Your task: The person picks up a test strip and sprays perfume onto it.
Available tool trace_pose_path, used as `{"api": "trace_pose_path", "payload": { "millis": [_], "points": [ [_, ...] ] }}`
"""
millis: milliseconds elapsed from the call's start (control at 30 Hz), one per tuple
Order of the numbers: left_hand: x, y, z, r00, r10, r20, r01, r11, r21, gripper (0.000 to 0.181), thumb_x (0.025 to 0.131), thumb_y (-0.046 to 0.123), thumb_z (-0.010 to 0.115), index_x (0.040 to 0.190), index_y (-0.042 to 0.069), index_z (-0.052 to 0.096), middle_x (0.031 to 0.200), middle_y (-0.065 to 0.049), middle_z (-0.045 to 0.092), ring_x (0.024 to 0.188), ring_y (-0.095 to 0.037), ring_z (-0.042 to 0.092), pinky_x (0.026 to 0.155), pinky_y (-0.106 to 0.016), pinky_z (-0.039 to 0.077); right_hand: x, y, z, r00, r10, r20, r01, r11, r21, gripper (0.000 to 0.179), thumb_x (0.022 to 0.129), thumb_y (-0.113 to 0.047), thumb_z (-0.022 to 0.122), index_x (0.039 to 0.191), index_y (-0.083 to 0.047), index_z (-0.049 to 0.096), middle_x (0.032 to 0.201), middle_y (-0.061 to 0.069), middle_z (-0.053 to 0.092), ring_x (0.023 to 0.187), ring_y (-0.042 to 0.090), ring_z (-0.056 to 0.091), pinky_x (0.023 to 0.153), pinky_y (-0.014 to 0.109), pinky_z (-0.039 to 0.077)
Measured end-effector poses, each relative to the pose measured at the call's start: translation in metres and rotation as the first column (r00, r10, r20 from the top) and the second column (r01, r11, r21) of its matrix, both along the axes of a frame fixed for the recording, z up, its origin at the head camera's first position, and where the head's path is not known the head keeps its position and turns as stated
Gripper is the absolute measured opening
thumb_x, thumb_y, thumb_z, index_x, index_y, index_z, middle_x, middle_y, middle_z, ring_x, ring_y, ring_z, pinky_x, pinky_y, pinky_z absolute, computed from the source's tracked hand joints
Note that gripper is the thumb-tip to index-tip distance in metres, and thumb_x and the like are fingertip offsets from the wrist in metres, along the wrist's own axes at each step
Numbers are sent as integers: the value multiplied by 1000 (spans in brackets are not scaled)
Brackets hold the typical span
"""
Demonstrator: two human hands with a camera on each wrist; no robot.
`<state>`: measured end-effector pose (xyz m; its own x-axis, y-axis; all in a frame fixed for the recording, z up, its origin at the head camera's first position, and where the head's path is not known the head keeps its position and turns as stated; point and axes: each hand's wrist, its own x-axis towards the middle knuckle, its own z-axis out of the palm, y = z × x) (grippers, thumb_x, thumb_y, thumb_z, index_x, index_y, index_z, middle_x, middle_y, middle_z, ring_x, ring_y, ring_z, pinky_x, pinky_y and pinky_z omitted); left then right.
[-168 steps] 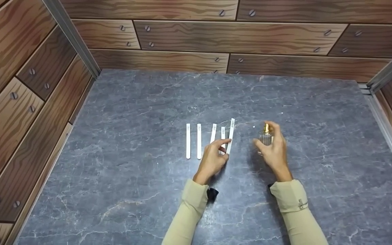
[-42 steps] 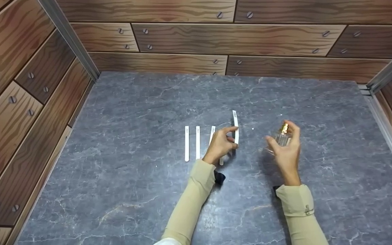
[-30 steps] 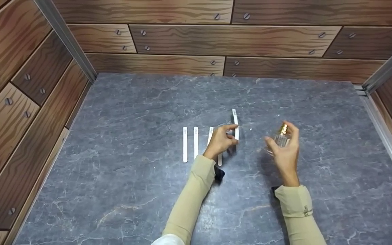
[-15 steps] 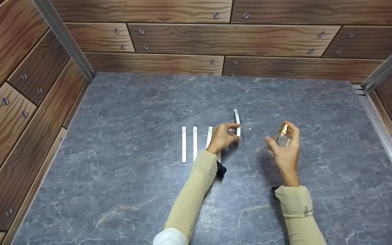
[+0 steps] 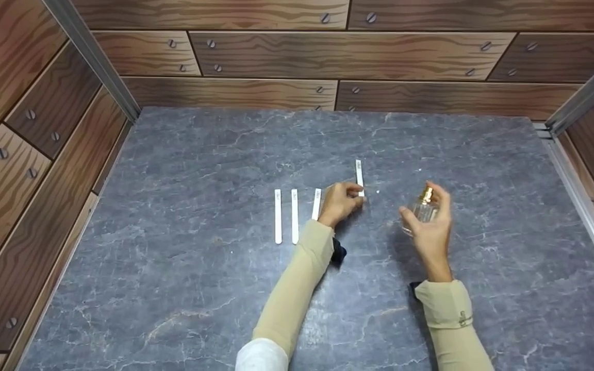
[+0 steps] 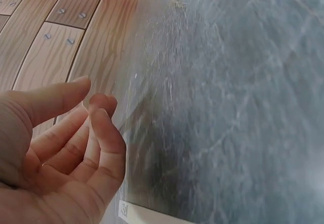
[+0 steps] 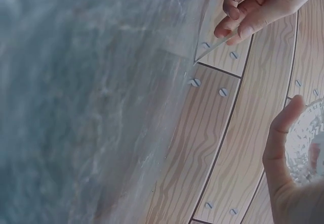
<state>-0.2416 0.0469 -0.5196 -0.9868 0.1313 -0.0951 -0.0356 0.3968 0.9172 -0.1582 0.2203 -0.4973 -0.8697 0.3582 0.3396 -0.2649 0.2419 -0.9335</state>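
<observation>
Head view: grey tabletop (image 5: 173, 288), left forearm (image 5: 294, 288) angled forward, further out than in the earliest frame. Right hand (image 5: 429, 232) wrapped around glass bottle (image 5: 424, 212), index finger on gold cap (image 5: 426, 194); bottle now tilted, was near upright. Left hand (image 5: 341, 202) narrow, thumb and fingers pinching near end of white strip (image 5: 359, 174); strip has shifted up the tabletop. Three other strips (image 5: 278, 216) visible to its left.

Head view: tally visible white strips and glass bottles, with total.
White strips: 4 (three on the table, one in the left hand)
Glass bottle: 1 (in the right hand)
Total: 5 visible; the left arm could hide more.
</observation>
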Motion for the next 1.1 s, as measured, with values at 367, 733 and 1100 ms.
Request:
{"api": "trace_pose_path", "payload": {
  "millis": [367,733,1100],
  "points": [
    [-6,7,5,997,71,30,-73,995,72,14,90,-1,72,103,-4,75,73,-4,71,55,-9,60,51,-16,46,0,2,1,999,-32,2,32,999,15,66,79,12,76,138,3,50,116,13,54,96,13,53,71,17,51],
    [-5,5,13,994,-66,89,50,985,167,31,92,-8,66,123,-5,69,84,-16,74,61,-11,62,52,-20,48,-1,2,4,999,-25,25,24,1000,18,66,79,11,75,140,2,49,118,17,54,98,14,53,73,18,52],
    [3,-9,18,996,-86,-2,86,993,84,30,90,-6,66,119,-3,72,87,-10,73,60,-7,55,54,-17,44,1,5,4,999,4,33,-4,1000,-14,67,80,13,73,141,2,47,115,14,51,88,12,56,61,17,55]
  ]
}}
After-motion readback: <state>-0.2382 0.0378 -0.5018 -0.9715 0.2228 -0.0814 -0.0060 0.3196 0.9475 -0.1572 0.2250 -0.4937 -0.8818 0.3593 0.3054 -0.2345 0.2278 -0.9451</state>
